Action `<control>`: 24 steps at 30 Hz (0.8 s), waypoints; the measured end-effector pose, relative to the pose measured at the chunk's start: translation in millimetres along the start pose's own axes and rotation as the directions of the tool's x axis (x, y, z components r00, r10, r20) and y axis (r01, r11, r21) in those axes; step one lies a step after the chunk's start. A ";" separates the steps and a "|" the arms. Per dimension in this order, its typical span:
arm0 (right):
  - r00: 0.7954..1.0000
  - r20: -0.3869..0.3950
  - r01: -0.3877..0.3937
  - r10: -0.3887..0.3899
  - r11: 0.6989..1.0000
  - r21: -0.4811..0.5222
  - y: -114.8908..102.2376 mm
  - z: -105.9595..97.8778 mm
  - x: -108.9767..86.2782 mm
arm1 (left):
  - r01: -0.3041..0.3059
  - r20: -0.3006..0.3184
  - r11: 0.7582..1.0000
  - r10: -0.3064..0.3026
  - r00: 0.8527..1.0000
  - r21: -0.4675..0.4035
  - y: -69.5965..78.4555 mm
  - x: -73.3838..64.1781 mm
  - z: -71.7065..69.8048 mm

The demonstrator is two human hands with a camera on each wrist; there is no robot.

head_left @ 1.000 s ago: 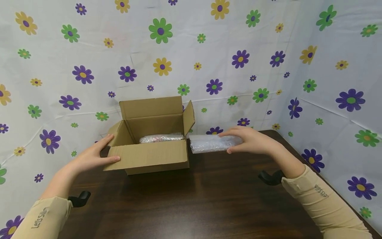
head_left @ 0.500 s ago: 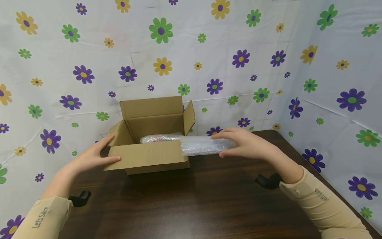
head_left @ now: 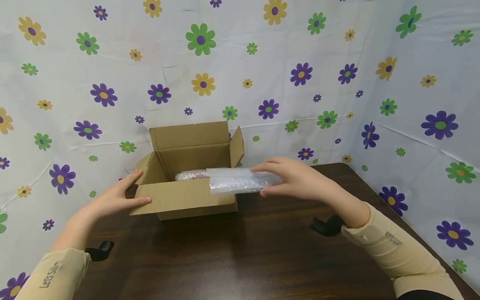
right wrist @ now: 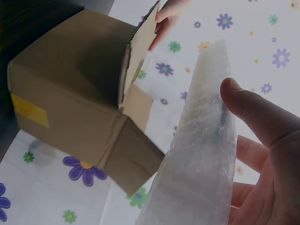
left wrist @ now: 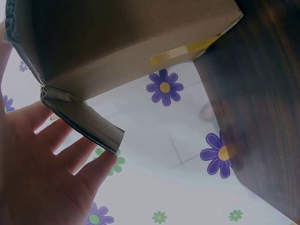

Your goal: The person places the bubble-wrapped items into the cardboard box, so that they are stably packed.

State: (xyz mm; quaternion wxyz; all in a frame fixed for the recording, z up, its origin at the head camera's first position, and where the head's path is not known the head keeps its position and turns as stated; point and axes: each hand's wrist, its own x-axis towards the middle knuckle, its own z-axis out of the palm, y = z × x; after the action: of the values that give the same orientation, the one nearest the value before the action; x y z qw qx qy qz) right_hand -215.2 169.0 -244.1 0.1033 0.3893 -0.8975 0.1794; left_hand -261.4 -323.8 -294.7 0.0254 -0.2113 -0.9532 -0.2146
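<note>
An open cardboard box (head_left: 183, 198) stands on the table, its flaps folded outward. My left hand (head_left: 114, 200) holds it at the left front corner, thumb on the front flap and fingers against the side flap (left wrist: 86, 119). My right hand (head_left: 296, 179) grips one end of a flat package in clear bubble wrap (head_left: 236, 181). The right wrist view shows the thumb (right wrist: 248, 105) on one face of this bubble-wrapped package and fingers behind it. Its free end overlaps the box opening in the head view. Another bubble-wrapped item (head_left: 190, 175) lies inside the box, partly hidden.
The dark wooden table (head_left: 225, 258) extends in front of the box and to its right. Behind and at the right hangs a white flower-print sheet (head_left: 240, 137). Yellow tape (right wrist: 30, 110) sticks to the side of the box.
My right hand has moved left with the bubble-wrapped package, from beside the box to over its right part. The package now covers more of the item inside. My left hand stays in place.
</note>
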 end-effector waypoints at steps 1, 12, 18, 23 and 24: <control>1.000 -0.001 0.002 -0.002 1.000 -0.006 -2.0 -1.2 1.5 | 0.000 0.000 1.000 0.000 1.000 -0.001 -0.1 0.1 0.0; 1.000 0.009 0.023 -0.022 0.998 -0.054 -20.5 -20.6 26.2 | 0.002 0.004 1.000 -0.001 1.000 -0.008 -2.3 0.7 1.0; 0.999 0.011 0.041 -0.041 0.998 -0.041 -28.0 -27.4 46.7 | 0.009 0.006 1.000 -0.008 1.000 -0.005 -2.2 0.0 1.3; 0.997 -0.008 0.074 -0.075 0.996 -0.053 -35.8 -26.1 66.2 | 0.008 0.008 1.000 -0.008 1.000 -0.013 -1.1 -0.2 1.1; 0.997 -0.009 0.077 -0.077 0.995 -0.057 -37.2 -25.5 70.0 | 0.008 0.008 1.000 -0.008 1.000 -0.016 -0.9 -0.2 1.1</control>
State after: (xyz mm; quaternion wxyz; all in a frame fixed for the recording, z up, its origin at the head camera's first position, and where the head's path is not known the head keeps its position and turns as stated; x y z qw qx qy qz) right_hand -233.9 109.4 -189.0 0.1262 0.4196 -0.8859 0.1521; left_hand -261.5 -324.1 -296.1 0.0191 -0.2085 -0.9524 -0.2215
